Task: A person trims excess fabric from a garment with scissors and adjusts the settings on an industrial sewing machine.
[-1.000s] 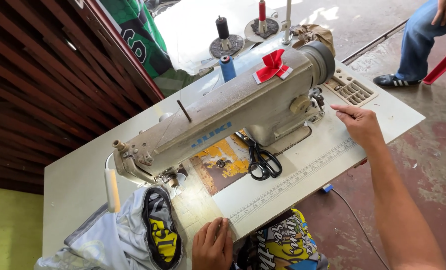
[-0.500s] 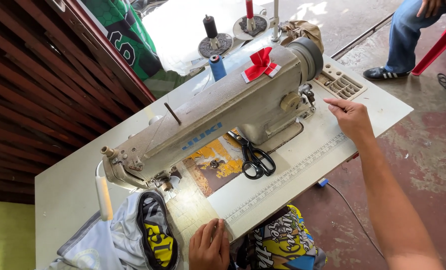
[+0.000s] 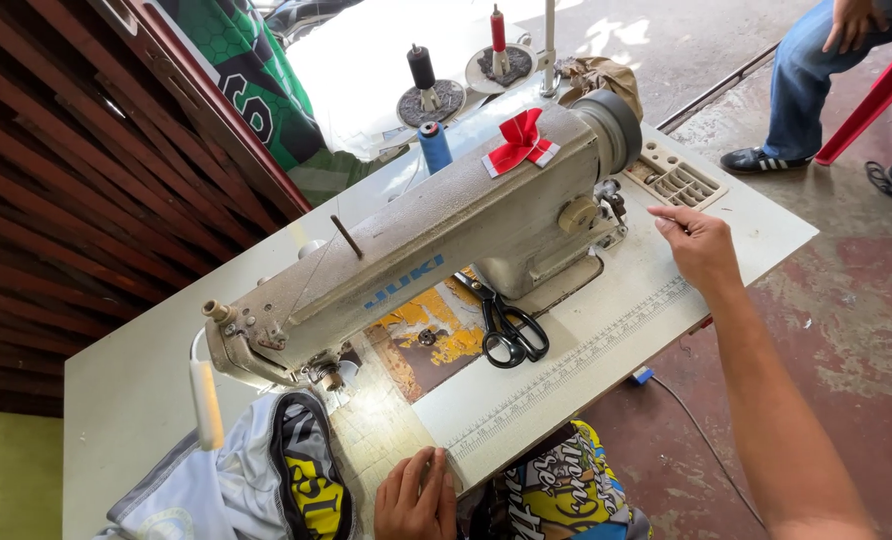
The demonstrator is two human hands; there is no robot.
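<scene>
Grey metal machine (image 3: 436, 250), glossy fabric (image 3: 236, 480) under it — your left hand (image 3: 416, 497) lies flat on the bench (image 3: 606, 340), right hand (image 3: 701, 245) loose, empty.

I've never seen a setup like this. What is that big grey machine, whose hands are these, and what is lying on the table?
The picture comes from a camera worn on a person's head, looking down at their own work. The long grey machine is an industrial sewing machine set on a pale table. The person's left hand rests flat on the table's near edge, beside a white, black and yellow garment lying under the needle end. The right hand reaches toward the wheel end of the machine; it holds nothing that I can see. Black-handled scissors lie on the table in front of the machine, a red scrap of cloth sits on top of it, and thread spools stand behind. Another person's legs show at the top right.
</scene>
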